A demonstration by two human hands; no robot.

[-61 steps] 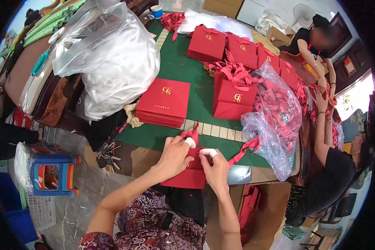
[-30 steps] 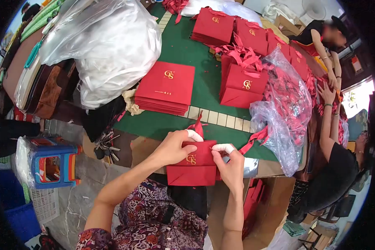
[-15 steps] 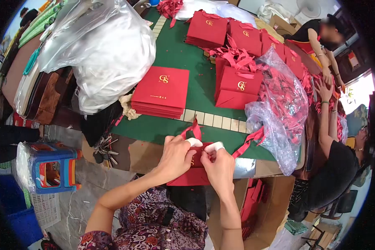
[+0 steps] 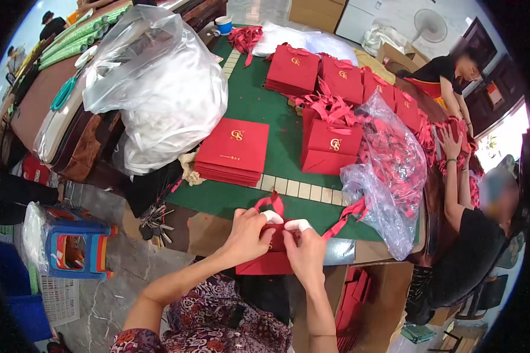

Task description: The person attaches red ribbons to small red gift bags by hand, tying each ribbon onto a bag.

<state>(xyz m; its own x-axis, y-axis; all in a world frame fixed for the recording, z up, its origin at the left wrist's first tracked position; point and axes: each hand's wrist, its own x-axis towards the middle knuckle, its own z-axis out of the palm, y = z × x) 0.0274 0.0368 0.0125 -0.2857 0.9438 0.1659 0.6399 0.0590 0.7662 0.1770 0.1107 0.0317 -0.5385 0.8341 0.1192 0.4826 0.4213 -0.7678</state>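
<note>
A small red paper bag (image 4: 264, 264) is at the table's near edge, between my hands. My left hand (image 4: 247, 238) pinches its upper edge from the left, and my right hand (image 4: 305, 252) pinches the same edge close by. White coverings wrap a finger on each hand. A loop of red ribbon (image 4: 271, 203) rises behind the bag. Another length of red ribbon (image 4: 346, 216) lies to the right, running towards my right hand. My fingers hide most of the bag's gold logo and whatever lies between the fingertips.
Flat red bags are stacked (image 4: 232, 150) ahead; finished-looking bags with ribbons (image 4: 333, 144) stand right of them. A clear plastic bag of ribbons (image 4: 388, 170) lies at the right, a bag of white strips (image 4: 171, 112) at the left. Two people work on the right. A cardboard box (image 4: 386, 306) is below.
My view has shifted, so the table contents sit lower in the picture. Both hands stay pinched at the bag's upper edge, with only slight finger movement.
</note>
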